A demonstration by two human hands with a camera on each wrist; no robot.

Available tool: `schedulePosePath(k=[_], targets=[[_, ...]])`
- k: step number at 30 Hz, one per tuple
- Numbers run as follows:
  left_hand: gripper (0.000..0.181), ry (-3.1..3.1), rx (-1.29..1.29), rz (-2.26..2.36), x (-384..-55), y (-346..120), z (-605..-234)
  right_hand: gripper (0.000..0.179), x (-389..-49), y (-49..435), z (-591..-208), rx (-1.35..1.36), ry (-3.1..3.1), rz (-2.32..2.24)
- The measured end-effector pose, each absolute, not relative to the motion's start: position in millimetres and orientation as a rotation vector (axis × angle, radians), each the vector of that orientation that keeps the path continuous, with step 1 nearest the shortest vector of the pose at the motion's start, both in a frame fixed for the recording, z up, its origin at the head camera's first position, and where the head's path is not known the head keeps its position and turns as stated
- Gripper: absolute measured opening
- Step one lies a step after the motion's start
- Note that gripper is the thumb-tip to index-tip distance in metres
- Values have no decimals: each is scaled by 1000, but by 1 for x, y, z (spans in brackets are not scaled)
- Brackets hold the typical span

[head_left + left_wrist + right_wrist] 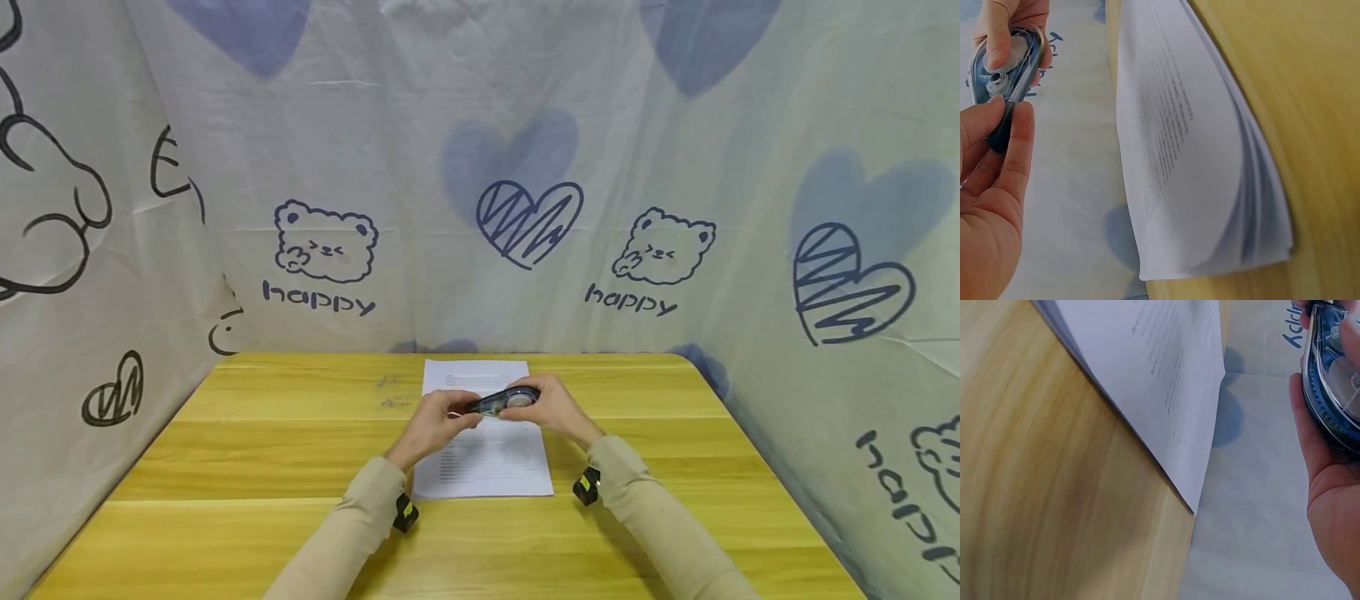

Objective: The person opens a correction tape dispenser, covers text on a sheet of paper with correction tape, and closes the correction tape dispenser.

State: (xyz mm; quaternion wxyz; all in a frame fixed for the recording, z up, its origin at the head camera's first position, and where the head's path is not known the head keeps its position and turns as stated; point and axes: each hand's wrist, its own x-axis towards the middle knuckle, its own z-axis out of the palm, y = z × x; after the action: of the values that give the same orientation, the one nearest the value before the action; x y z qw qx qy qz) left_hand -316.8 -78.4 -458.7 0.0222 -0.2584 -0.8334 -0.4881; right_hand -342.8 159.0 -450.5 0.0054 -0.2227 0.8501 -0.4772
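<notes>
A correction tape dispenser (495, 403) with a clear casing and dark blue parts is held above the printed paper (487, 467). My left hand (438, 423) pinches its narrow, dark tip end between thumb and fingers. At the wide, rounded end, my right hand (551, 408) grips the casing, thumb on the front face. White spools and a toothed blue wheel show through the dispenser (1335, 381) in the right wrist view. The left wrist view shows both hands on the dispenser (1007, 81), the left fingers (1019, 144) around the tip.
The paper is a stack of several sheets (1185, 156), lying on a yellow wood-grain table (262, 450). A pale cloth (420, 108) with hearts, bears and lettering hangs behind and at both sides. Each wrist wears a small black device (406, 512).
</notes>
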Motion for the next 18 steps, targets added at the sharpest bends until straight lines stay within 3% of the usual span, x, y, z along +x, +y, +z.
schedulePosePath(k=[18], targets=[[20, -2617, -768, -1506, -314, -79, -459, 34, -340, 154, -454, -705, 2640, -1475]])
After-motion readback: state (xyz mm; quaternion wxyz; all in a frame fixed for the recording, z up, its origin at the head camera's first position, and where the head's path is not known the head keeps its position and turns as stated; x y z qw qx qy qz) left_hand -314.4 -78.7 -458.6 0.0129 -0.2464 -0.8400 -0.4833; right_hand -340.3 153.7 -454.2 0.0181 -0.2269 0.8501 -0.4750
